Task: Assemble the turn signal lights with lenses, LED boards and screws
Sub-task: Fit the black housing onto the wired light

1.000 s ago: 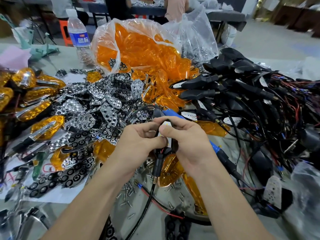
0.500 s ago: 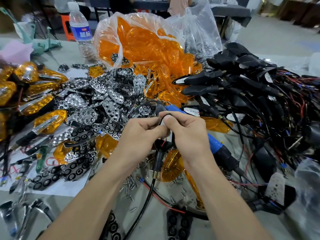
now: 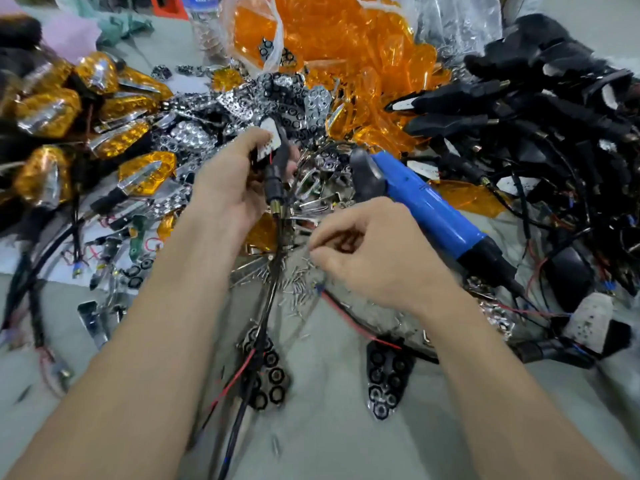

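Fingertips of the right hand (image 3: 374,258) over scattered small silver screws (image 3: 294,282)
Thumb and forefinger are drawn together; whether they pinch a screw is too blurred to tell. This hand lies just in front of the blue-handled electric screwdriver (image 3: 433,209), screws under its fingertips and leftward, pointing every way. Left of the screwdriver, the left hand (image 3: 225,192) curls round the upright black turn signal housing with white LED board (image 3: 276,171), wires trailing down. Grey table (image 3: 329,452) lies open in front; part heaps crowd behind.
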Demonstrator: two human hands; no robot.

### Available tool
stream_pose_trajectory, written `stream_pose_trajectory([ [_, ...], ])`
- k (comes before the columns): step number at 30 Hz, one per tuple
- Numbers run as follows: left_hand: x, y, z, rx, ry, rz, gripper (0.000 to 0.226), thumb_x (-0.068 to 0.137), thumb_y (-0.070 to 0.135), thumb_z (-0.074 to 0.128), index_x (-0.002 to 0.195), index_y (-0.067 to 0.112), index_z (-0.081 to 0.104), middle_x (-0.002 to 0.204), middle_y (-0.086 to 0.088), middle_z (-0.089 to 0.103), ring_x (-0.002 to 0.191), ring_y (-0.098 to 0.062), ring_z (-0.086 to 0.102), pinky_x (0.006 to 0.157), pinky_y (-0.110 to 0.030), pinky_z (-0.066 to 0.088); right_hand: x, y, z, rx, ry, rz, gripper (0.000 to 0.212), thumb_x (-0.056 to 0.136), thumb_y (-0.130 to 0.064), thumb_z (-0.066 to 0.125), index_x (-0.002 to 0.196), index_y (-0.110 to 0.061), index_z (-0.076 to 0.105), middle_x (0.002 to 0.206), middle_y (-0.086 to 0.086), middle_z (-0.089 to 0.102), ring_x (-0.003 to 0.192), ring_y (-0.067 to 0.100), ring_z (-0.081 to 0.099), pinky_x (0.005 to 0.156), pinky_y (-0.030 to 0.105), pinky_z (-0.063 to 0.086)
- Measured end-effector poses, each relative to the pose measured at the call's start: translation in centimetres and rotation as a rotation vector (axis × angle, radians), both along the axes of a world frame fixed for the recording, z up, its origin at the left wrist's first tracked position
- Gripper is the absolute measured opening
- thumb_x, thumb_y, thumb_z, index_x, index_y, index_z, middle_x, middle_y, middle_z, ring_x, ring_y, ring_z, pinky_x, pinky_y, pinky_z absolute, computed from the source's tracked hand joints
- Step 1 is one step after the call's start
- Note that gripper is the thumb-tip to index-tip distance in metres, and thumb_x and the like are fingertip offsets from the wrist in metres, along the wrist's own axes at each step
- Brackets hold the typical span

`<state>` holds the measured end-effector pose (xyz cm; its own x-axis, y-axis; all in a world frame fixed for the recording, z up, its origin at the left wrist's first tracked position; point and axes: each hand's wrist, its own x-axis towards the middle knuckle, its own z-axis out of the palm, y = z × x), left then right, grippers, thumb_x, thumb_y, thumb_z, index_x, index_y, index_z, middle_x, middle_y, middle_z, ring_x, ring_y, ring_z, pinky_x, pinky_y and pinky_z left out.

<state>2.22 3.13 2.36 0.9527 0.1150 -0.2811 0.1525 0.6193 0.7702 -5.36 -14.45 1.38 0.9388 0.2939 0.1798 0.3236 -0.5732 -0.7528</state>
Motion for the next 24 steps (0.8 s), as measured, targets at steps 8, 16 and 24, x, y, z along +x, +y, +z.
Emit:
stream_pose_trajectory([
  [8, 0.1, 2.4, 0.0, 0.168, -0.066, -0.028, 0.030, 0.097, 0.006, 0.059, 0.123, -0.008, 0.062, 0.084, -0.016, 0.074, 0.066, -0.021, 0.069, 0.052, -0.023, 0.053, -2.5, 3.5, -0.4, -0.243, 0.106, 0.412, 0.041, 0.057, -0.050, 0.095, 0.091, -0.033, 0.079, 0.087, -0.013, 0.071, 0.082, 0.008, 0.066, 0.079, 0.032, 0.054],
  [16, -0.3, 1.3, 0.1, 0.298, -0.065, -0.115, 0.019, 0.095, 0.004, 0.058, 0.110, -0.007, 0.062, 0.071, -0.014, 0.073, 0.057, -0.021, 0.069, 0.047, -0.024, 0.052, -2.0, 3.8, -1.4, -0.247, 0.111, 0.201, 0.051, 0.068, -0.030, 0.091, 0.110, -0.045, 0.068, 0.067, -0.024, 0.056, 0.063, -0.012, 0.052, 0.057, 0.004, 0.037],
  [24, -0.1, 1.4, 0.0, 0.325, -0.056, -0.100, 0.018, 0.093, 0.004, 0.061, 0.108, -0.008, 0.063, 0.074, -0.016, 0.074, 0.060, -0.023, 0.070, 0.050, -0.025, 0.054, -1.0, 1.8, -0.6, -0.368, -0.108, -0.173, 0.038, 0.081, -0.007, 0.077, 0.109, -0.033, 0.075, 0.088, -0.012, 0.073, 0.087, 0.012, 0.060, 0.102, 0.041, 0.047],
])
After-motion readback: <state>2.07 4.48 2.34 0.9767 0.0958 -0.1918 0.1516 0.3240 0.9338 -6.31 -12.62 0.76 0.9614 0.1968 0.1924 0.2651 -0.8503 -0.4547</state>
